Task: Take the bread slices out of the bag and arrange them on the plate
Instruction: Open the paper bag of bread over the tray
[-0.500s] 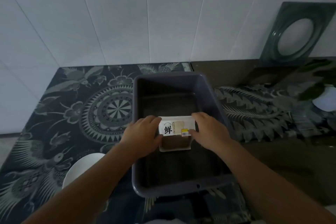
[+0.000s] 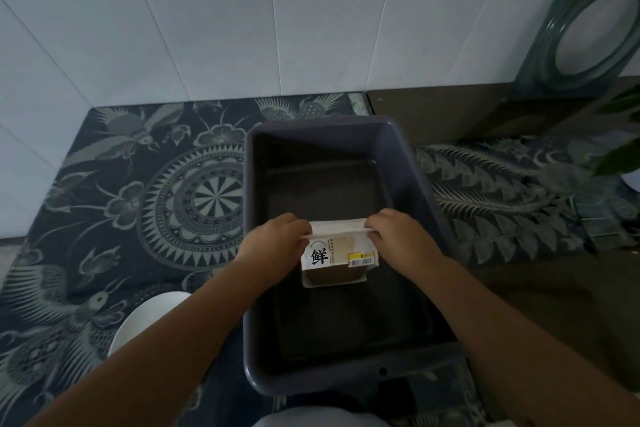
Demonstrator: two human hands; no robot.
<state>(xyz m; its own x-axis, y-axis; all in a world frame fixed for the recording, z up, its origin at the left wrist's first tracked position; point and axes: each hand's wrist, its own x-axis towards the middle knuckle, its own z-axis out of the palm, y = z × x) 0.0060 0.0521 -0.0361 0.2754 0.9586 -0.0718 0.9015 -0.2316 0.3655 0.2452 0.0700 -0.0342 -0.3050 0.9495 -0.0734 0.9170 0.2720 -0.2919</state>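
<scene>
Since the earlier frame, both hands are sitting higher on the bread bag (image 2: 337, 253), now pinching its folded white top edge rather than its sides, and more of the label is showing below the fingers. Landmark: grey plastic tub (image 2: 415, 163), rectangular, deep, standing on the patterned cloth (image 2: 138, 156). Bread bag: standing inside the tub, roughly at its middle, white label with a large black character and a small yellow price sticker facing the camera; brown bread is showing through the clear lower part, though separate slices cannot be told apart. Left hand (image 2: 273, 246): reaching over the tub's left wall, fingers clenched on the left end of the bag's top fold. Right hand (image 2: 401, 239): reaching in from the tub's near right side, fingers closed on the right end of the same fold. Plate (image 2: 145, 319): white, lying on the cloth just outside the tub's near left corner, partly hidden under the left forearm. Green leaves (image 2: 623, 146): entering at the frame edge, well to the right of the tub. Dark square panel (image 2: 547, 55) with a round pale opening: leaning against the white wall (image 2: 242, 17), beyond the tub's far right corner.
</scene>
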